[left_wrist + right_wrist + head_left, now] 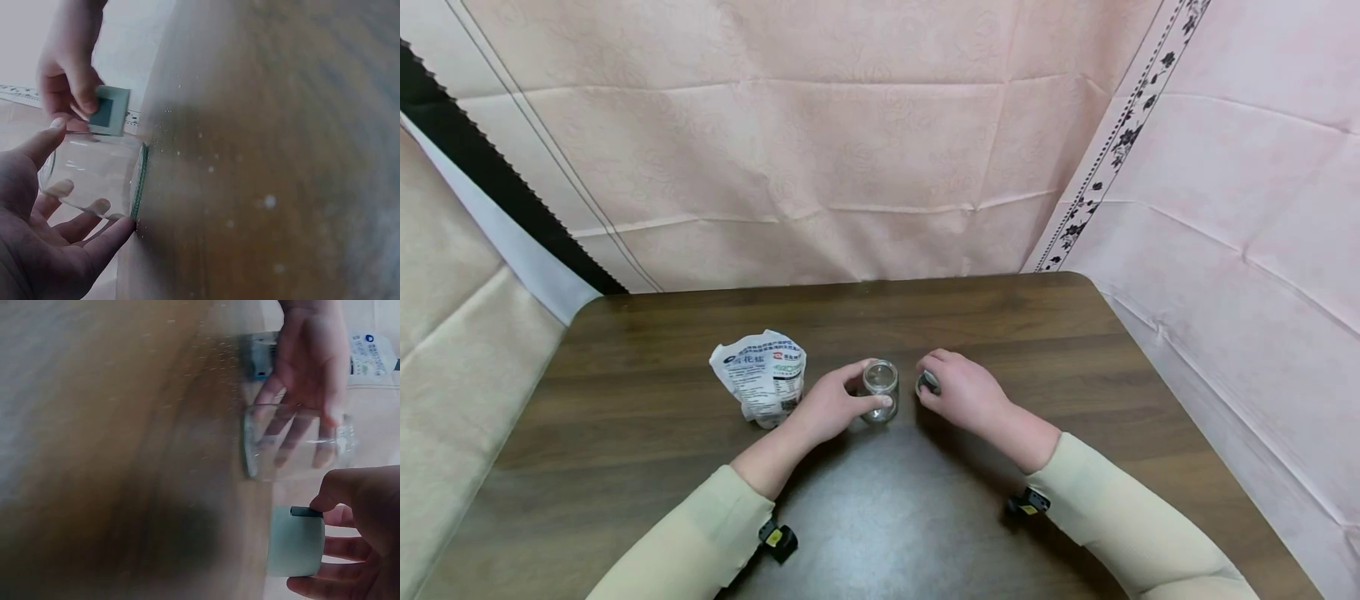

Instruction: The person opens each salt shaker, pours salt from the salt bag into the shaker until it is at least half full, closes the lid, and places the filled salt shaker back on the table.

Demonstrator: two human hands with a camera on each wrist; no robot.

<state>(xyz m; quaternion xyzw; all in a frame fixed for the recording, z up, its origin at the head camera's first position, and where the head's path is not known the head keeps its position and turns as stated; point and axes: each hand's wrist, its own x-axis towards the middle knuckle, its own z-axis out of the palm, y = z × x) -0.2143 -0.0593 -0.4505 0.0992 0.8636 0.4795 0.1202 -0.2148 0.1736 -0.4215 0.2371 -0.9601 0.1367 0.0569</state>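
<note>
A clear glass jar (881, 380) stands upright on the wooden table, its top uncovered. My left hand (831, 406) holds the jar from its left side, thumb on the near side and fingers round the far side. To the jar's right, my right hand (964, 393) grips a pale green lid (295, 545) by its upper part, low over the table and apart from the jar. The lid carries a dark green tab; whether it touches the table I cannot tell. In the left wrist view the jar (97, 170) looks see-through, with nothing visible inside.
A white printed bag (765, 375), crumpled at the top, sits just left of my left hand. The brown wooden table (865, 533) ends at a far edge before a pink cloth backdrop (850, 150). Small white specks dot the tabletop in the wrist views.
</note>
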